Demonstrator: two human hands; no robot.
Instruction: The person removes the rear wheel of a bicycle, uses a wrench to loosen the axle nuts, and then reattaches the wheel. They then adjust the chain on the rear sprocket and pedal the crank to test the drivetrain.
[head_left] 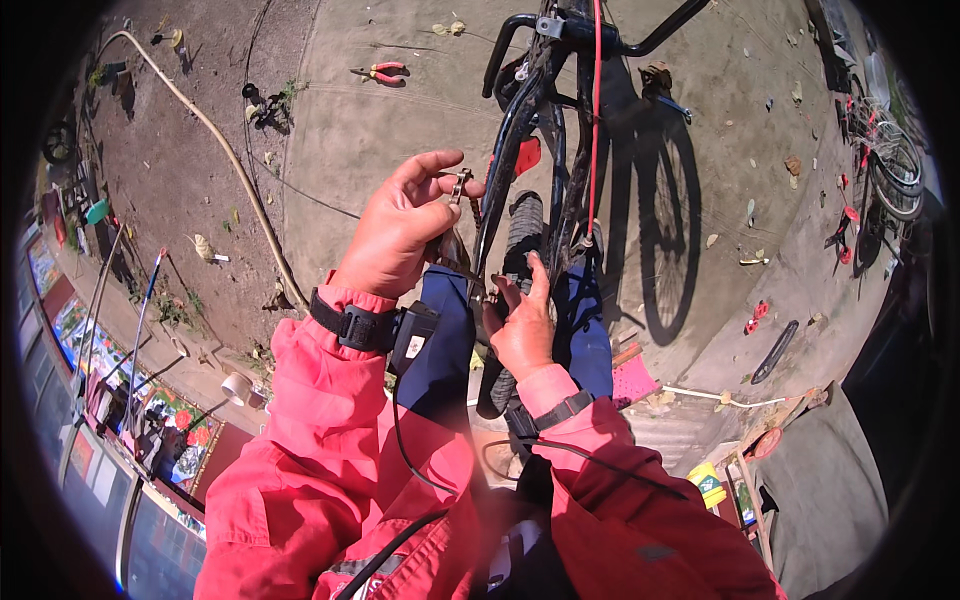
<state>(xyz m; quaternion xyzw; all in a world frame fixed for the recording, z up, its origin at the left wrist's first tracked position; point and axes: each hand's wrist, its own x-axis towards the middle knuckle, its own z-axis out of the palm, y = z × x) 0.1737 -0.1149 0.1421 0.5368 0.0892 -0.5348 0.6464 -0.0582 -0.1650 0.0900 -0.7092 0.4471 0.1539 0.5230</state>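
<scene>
My left hand (405, 225) is closed in a pinch on a small metal piece that looks like bicycle chain (461, 186), raised just left of the bike frame. Lower down, by the rear of the frame, my right hand (522, 325) has its thumb and fingers bent together at a small dark part; what they grip is too small to make out. The black bicycle frame (522, 105) stands before me, its handlebar at the top and a red cable (597, 110) running along it. A knobbly tyre (525, 225) shows between my knees.
Pliers with red handles (385, 74) lie on the concrete beyond my left hand. A long tan hose (215, 130) curves over the dirt at left. On the right are a bicycle wheel (897, 170), a dark curved strip (775, 352) and a yellow container (707, 484).
</scene>
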